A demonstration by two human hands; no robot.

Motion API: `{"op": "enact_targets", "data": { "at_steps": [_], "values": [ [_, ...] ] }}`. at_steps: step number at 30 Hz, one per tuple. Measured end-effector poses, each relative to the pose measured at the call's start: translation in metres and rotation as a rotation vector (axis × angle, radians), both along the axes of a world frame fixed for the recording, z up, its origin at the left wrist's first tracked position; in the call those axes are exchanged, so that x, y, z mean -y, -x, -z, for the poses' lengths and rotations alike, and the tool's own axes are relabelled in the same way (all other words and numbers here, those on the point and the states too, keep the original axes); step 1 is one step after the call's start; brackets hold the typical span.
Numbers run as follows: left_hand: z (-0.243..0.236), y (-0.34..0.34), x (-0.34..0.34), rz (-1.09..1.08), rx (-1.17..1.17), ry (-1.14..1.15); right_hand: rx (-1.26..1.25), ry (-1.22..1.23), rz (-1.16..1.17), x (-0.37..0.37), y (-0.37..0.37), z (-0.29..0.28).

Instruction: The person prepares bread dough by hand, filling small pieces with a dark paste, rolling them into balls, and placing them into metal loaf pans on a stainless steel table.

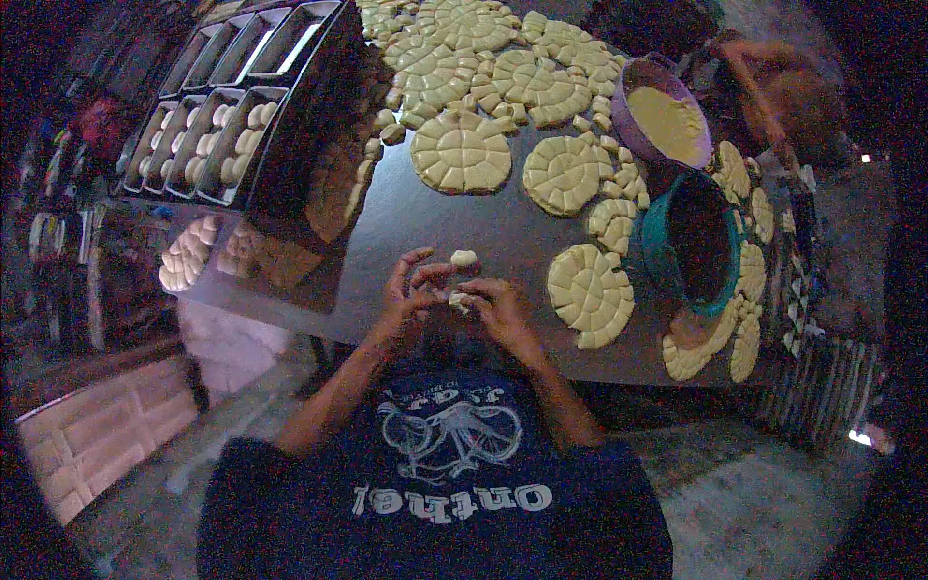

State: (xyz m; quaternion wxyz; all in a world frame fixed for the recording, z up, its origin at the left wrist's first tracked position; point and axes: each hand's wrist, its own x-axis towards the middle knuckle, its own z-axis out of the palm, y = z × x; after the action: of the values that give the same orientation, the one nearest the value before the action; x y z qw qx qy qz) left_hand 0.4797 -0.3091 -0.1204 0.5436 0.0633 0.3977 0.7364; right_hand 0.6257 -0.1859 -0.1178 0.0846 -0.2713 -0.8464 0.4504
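Note:
My left hand (411, 298) and my right hand (503, 307) meet over the near edge of the metal table. Between their fingertips is a small pale dough piece (458, 302), pinched by the right fingers and also gripped by the left, whose upper fingers are curved and apart. The fingers partly cover the piece. Just beyond, a small dough ball (464, 259) sits close to the left fingertips. Farther up the table lies a round of flattened dough (461, 152), scored into wedges. Another scored round (591, 295) lies to the right of my right hand.
Loaf pans (235, 145) stand at the far left, the nearer ones holding dough balls. Many scored dough slabs (474, 72) cover the far side. At right are a purple basin (628, 121) with yellowish contents and a teal tub (657, 242). Another person's arm (749, 87) shows behind.

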Motion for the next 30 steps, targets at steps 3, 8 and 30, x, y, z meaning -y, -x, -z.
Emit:
{"op": "enact_targets", "data": {
  "at_steps": [3, 8, 30],
  "values": [
    [0.013, 0.025, 0.002, -0.046, -0.034, 0.026, 0.0, -0.423, -0.021, 0.003, 0.012, 0.004],
    [0.028, 0.055, 0.026, -0.112, 0.037, 0.099, 0.089, -0.476, -0.006, 0.009, 0.023, 0.018],
    [-0.005, 0.052, 0.017, -0.115, -0.024, 0.365, 0.401, -1.002, 0.205, -0.189, -0.09, 0.018]
  ]
}}
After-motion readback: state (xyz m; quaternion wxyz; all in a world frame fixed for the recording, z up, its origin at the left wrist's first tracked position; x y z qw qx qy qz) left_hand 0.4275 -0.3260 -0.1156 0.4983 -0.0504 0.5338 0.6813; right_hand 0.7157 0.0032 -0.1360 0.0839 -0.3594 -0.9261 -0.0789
